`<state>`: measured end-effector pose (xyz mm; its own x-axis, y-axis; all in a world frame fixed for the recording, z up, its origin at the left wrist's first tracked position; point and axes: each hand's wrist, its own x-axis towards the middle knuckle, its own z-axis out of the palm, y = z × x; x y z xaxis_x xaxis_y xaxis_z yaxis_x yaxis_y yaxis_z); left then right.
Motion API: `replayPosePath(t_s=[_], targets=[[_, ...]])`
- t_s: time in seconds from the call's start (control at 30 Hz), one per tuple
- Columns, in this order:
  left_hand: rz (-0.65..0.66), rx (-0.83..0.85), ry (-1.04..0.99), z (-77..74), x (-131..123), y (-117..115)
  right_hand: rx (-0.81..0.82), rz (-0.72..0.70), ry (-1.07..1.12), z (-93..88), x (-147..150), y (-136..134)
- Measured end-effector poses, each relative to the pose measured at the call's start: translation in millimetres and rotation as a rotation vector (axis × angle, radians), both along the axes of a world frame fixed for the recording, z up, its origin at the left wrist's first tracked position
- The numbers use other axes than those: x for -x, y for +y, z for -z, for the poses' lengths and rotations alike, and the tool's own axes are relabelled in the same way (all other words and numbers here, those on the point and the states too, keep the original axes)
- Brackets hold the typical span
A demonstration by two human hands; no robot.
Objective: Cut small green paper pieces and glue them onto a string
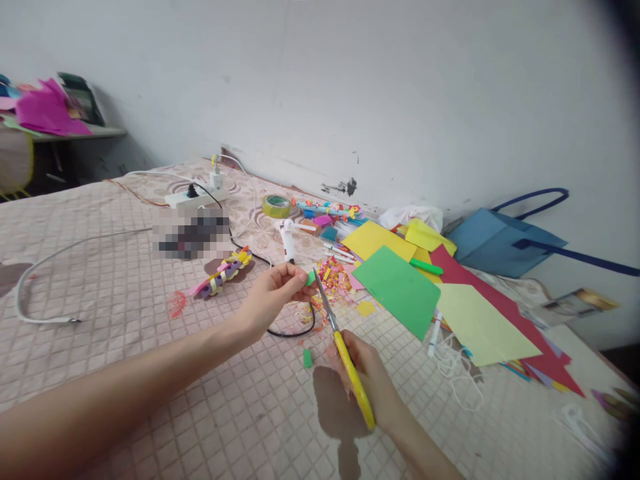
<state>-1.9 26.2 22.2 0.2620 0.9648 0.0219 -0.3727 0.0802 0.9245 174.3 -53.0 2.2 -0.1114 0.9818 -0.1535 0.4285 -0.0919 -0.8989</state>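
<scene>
Between the fingertips of my left hand (273,297) is a small piece of green paper (311,278). My right hand (367,373) grips the yellow handles of a pair of scissors (345,353), whose blades point up and away, with the tip beside the green piece. Another small green paper strip (307,358) lies on the quilted cover below my hands. Just beyond the blades spreads a heap of tiny colored paper bits (334,277). A white glue gun (287,240) stands behind my left hand, its black cord looping under the hand.
Green (400,290), yellow and red sheets lie to the right, near white string (455,370) and a blue bag (505,240). A decorated purple-and-yellow stick (223,273), a tape roll (277,206) and a power strip (197,196) are at left and back. A white wall rises behind.
</scene>
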Motion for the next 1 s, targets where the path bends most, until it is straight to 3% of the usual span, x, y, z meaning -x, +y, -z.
replayPosePath(t_s=[0.27,0.57,0.8,1.0], targets=[[0.128,-0.017,0.180,-1.5,0,-2,0.121,0.059,0.212,6.2,-9,9],[0.410,-0.050,0.385,-3.6,-4,-14,-0.009,0.083,0.300,-8.2,-12,10],[0.483,-0.090,0.445,-0.9,-5,-18,-0.034,0.083,0.280,-3.9,-13,11],[0.518,-0.238,0.599,7.2,-5,-21,-0.024,0.029,0.248,-9.0,-9,11]])
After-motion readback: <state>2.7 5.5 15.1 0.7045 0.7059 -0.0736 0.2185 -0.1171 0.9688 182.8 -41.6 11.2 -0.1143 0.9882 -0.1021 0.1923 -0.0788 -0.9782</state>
